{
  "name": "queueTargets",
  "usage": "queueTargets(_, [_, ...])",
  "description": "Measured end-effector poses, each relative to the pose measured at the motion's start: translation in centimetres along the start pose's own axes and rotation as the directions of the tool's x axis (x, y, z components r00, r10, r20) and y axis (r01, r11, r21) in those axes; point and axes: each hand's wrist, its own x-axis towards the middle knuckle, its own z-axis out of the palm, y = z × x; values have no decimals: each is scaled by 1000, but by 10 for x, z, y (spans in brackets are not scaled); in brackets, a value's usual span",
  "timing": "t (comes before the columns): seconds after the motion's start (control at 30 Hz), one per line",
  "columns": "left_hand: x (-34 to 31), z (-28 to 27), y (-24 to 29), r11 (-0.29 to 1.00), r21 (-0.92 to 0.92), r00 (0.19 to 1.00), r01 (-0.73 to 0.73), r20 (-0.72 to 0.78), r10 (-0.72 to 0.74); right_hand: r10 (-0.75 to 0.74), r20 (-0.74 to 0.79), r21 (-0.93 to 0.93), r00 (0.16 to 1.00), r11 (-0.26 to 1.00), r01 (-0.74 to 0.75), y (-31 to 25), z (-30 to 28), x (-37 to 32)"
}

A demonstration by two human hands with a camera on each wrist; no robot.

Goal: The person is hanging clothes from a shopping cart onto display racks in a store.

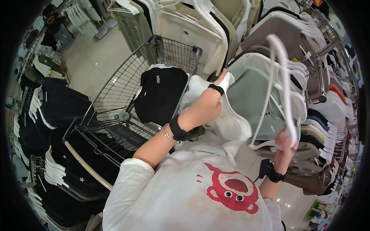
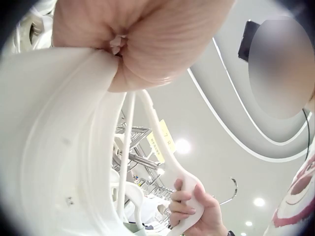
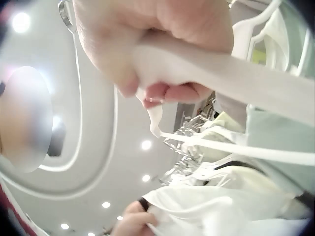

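Head view: the left hand, near the middle of the frame, has its fingers closed on a white garment that drapes down and to the right of it. At right of centre, the right hand grips one end of a white hanger, which stands steeply up the frame from that hand. Between the garment and the hanger a grey-green garment hangs on a rack. Left of the left hand stands a wire shopping cart; a black shirt lies in it, and a bottle with a green cap is near its lower left. Dark garments on hangers fill the left of the frame. The person wears a white T-shirt with a red cartoon print, bottom centre.

Left wrist view: the left hand fills the top, curled tightly, with the white garment coming out of its grip and spreading down the left side. At lower centre the right hand has its fingers wrapped round the hanger; a metal hook shows just right of it. A yellow tag is at mid-frame.

Right wrist view: the right hand, at the top, is wrapped round the hanger, whose broad arm runs to the right edge. At the bottom the left hand shows beside the white garment; its exact finger hold cannot be told from this side.
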Motion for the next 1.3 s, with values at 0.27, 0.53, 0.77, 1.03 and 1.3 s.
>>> queueTargets(0.27, [7,-26,4,980,65,981,187,-56,-184,-524,10,875,852,417,246,-56,32,51])
queueTargets(0.53, [1,-60,27,942,-269,958,202,-148,-247,-319,307,575,897,813,93,37,130,48])
queueTargets(0.77, [-17,-113,6,894,-404,797,193,-468,-383,-53,591,118,805,993,-22,70,114,58])
queueTargets(1.03, [-64,-128,-41,792,487,865,369,-492,-101,276,610,-468,743,882,57,13,100,71])
queueTargets(1.3, [-55,-52,-11,907,417,960,52,229,-160,147,520,-340,841,940,45,-1,108,60])
